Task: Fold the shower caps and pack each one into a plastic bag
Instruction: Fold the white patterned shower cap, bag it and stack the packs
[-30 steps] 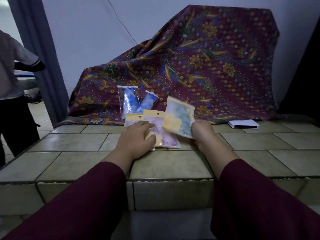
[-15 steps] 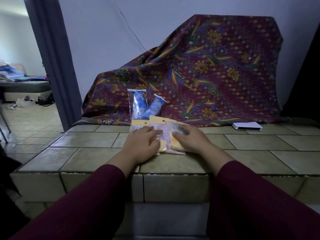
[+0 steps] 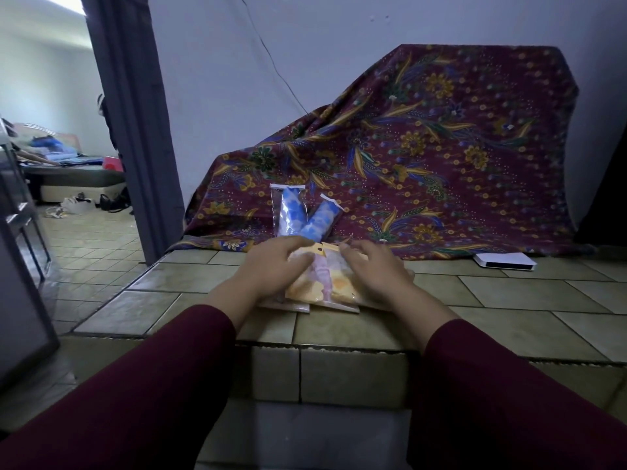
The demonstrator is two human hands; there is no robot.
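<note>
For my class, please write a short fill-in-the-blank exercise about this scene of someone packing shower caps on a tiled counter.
1. The two packs leaning against the patterned cloth hold caps coloured ____.
2. The left hand and right hand rest on the packed bags, which lie on a ____ counter.
3. The flat box at the right is coloured ____.

Missing words: blue; tiled; white

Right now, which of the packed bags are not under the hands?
The two blue-patterned bags, leaning on the batik cloth behind the pile. The left hand and right hand rest on the yellow-pink bags.
</note>
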